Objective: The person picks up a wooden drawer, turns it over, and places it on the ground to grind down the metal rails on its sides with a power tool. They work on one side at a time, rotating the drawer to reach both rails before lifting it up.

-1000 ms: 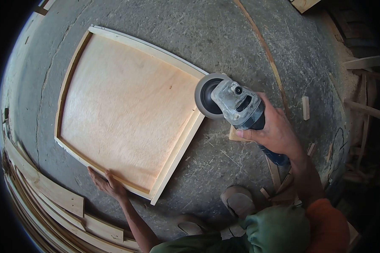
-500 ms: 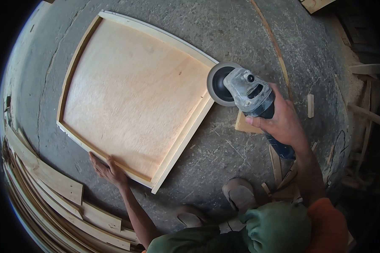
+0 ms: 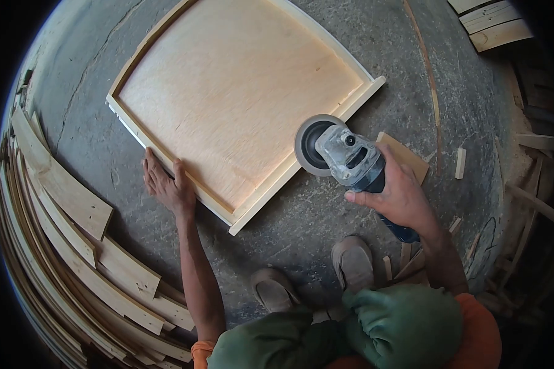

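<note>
Floor: grey concrete floor [image 3: 326,215], dusty, strewn with wood chips
Left edge: stacked curved wooden slats [image 3: 61,209] along the floor
Left hand [image 3: 166,184]: grip spread flat, fingers pressing the near rim of the framed plywood panel [image 3: 240,92]
Panel: lies flat on the floor, ahead of the person
Right hand [image 3: 397,197]: grip wrapped tight around the body of the angle grinder [image 3: 345,157]
Grinder: disc at the panel's right frame edge, just left of the hand
Right: small wood offcut [image 3: 406,157] beside the grinder
</note>
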{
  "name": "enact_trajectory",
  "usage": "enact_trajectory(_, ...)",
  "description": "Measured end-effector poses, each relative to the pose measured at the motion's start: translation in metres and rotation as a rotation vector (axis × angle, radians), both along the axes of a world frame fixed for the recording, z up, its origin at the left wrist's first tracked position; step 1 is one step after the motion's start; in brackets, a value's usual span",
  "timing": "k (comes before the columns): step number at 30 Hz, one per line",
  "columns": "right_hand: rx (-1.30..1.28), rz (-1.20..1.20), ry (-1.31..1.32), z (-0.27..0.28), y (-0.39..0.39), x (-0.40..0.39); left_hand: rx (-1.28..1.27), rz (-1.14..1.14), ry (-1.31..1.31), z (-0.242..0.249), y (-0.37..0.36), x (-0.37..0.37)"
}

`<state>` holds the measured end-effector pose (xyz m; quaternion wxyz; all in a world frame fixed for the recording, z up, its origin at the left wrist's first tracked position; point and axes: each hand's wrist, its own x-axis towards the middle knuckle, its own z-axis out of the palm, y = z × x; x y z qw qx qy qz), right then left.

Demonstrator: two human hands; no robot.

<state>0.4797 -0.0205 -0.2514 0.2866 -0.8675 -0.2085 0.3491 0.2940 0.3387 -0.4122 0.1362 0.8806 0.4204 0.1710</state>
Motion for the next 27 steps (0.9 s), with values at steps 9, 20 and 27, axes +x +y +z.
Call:
enact_trajectory(9,0.002,0.099,0.078,0.003,0.046,-0.085,-0.036,-0.008,-0.054,0.004,-0.001,-0.002)
enact_trajectory(20,-0.035,0.274,0.021,0.001,0.083,-0.153,0.013,-0.036,-0.148,-0.008,0.004,-0.006)
enact_trajectory(27,0.001,0.254,-0.028,0.003,0.081,-0.150,0.051,-0.037,-0.157,-0.012,0.004,-0.007)
